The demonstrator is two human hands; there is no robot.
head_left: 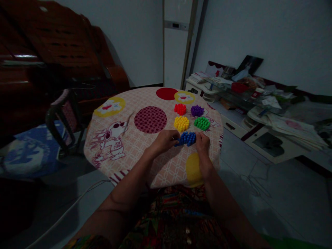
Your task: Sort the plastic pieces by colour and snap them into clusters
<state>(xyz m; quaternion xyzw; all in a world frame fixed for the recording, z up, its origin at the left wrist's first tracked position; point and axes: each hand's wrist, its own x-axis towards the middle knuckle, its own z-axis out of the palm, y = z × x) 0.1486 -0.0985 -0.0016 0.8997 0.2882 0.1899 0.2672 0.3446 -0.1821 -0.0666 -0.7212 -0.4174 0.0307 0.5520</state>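
Note:
A cluster of small, shiny blue knobbed pieces (187, 138) lies on the table's near right part, between my two hands. My left hand (169, 139) is at its left side, with curled fingers against the blue pieces. At the right side, my right hand (203, 141) presses its thumb and fingers close to the cluster's edge. Just beyond stand similar groups of yellow pieces (181, 123) and green pieces (202, 123). Farther back are the red pieces (180, 109) and the purple pieces (197, 110). Exactly what kind of pieces they are is too small to tell.
A patterned cloth (145, 152) covers the round table. To the left stand a folding chair (64, 114) and a wooden bench (64, 45). A low cabinet (233, 129) along the right wall carries papers and clutter. A cable (70, 207) runs over the floor.

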